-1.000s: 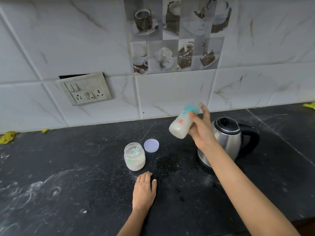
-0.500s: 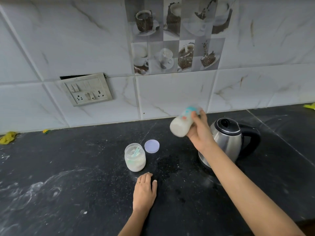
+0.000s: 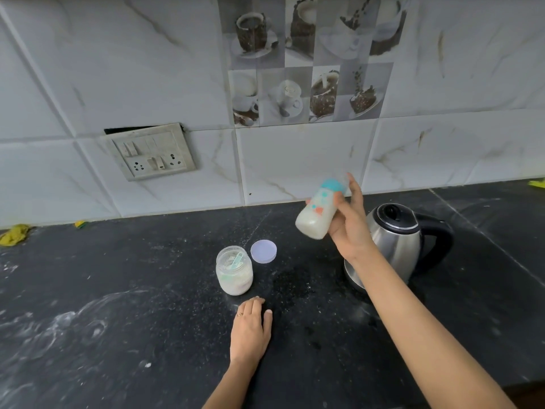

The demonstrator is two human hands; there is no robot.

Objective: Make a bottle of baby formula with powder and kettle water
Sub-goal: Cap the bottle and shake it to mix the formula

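Note:
My right hand [image 3: 349, 228] holds the baby bottle [image 3: 317, 215] in the air, tilted with its teal cap up and to the right. The bottle is blurred and holds white milky liquid. Behind that hand a steel kettle [image 3: 396, 243] with a black lid and handle stands on the counter. An open glass jar of white powder [image 3: 234, 271] with a teal scoop inside stands left of centre, its lilac lid [image 3: 263, 251] lying flat beside it. My left hand [image 3: 250, 330] rests flat on the black counter just in front of the jar, holding nothing.
The black stone counter [image 3: 118, 305] is dusted with powder and has a wet patch [image 3: 292, 286] between jar and kettle. A tiled wall with a switch and socket plate [image 3: 149, 152] rises behind. Yellow cloth scraps [image 3: 13, 234] lie at the far left.
The bottle in my right hand has dipped and come back up slightly, changing tilt, as in shaking. My left hand, the jar, lid and kettle have stayed put.

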